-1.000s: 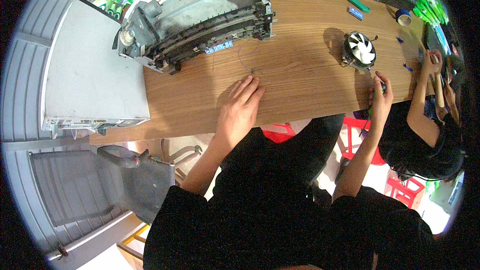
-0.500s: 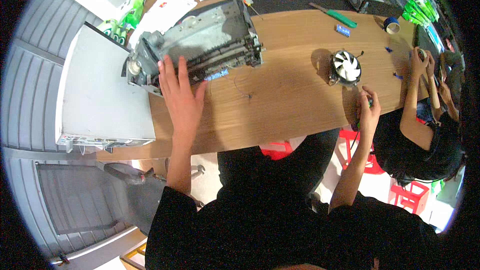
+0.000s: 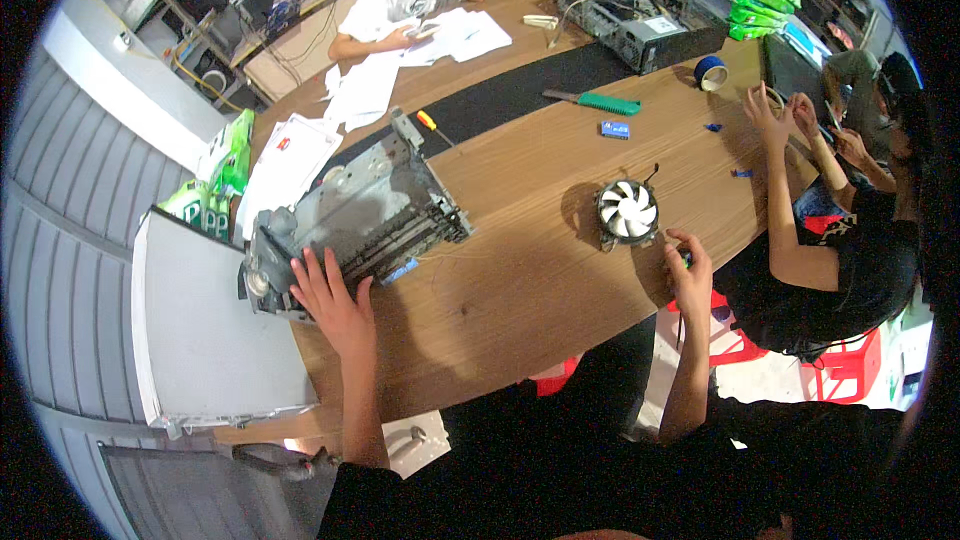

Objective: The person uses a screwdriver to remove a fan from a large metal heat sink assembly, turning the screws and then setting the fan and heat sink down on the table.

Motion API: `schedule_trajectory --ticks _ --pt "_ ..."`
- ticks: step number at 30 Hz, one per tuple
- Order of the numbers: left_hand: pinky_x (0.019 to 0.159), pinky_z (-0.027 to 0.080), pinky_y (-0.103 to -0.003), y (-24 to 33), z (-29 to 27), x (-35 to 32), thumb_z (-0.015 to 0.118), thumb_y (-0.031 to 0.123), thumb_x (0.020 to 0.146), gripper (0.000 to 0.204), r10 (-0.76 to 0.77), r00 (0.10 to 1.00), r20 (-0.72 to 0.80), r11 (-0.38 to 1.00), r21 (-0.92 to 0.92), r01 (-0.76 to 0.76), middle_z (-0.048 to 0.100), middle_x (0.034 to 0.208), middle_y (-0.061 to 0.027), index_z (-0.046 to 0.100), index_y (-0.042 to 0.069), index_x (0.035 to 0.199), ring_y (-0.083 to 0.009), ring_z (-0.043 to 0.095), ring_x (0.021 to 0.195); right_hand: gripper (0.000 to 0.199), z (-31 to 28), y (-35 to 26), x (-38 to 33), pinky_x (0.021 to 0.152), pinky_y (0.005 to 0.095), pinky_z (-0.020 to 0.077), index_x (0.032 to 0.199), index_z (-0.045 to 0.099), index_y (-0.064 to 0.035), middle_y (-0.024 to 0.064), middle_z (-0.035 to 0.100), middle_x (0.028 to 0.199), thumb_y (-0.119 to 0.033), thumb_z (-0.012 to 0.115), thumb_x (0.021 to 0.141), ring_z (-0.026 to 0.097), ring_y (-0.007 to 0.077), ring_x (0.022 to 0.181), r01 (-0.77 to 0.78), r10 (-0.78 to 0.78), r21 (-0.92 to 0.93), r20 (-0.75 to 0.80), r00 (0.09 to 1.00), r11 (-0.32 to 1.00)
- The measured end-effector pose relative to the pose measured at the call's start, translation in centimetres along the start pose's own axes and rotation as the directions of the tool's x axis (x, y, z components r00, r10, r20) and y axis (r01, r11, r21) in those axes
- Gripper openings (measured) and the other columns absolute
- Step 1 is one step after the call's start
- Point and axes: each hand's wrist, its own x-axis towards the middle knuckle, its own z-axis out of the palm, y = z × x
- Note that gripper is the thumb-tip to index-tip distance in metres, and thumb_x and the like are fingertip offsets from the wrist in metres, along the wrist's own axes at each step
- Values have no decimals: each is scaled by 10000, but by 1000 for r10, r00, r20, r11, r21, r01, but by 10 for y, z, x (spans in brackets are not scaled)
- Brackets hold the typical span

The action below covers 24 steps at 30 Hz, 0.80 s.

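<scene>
At the near edge of a long wooden table (image 3: 520, 290), the left hand (image 3: 330, 295) rests flat, fingers spread, on a grey stripped metal chassis (image 3: 360, 215), likely heavy, rigid and best gripped by its frame, while the right hand (image 3: 690, 275), loosely curled and holding nothing visible, hovers beside a round white-bladed cooling fan (image 3: 627, 212).

A: Chassis (image 3: 365, 215) at centre left: bare grey metal, dull, scuffed. Table (image 3: 520, 290)?
B: Wood-grain top, smooth, satin. Cooler fan (image 3: 627, 212) right of centre: white plastic blades, glossy.
</scene>
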Motion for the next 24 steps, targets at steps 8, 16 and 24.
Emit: schedule_trajectory --ticks 8,16,24 --pt "1156 186 -619 8 29 24 763 236 800 749 -24 1000 -6 1000 -6 24 315 1567 -142 423 97 1453 -391 220 1470 247 -5 -12 7 530 268 430 1128 663 -64 23 602 760 -168 665 904 539 96 582 -124 120 93 55 991 988" --pt "1156 170 -629 14 34 24 765 258 806 758 -40 998 -54 999 -18 39 336 1562 -126 413 92 1457 -380 233 1469 252 -4 -26 6 463 224 379 1149 651 -61 -5 556 699 -182 624 929 505 65 548 -221 207 147 103 973 964" --pt "1159 153 -629 12 38 24 766 256 803 733 -39 997 -71 999 -29 37 371 1542 -115 432 98 1436 -361 256 1465 254 -4 -23 6 435 227 368 1165 643 -70 5 577 758 -182 632 936 492 60 523 -254 240 139 107 965 957"
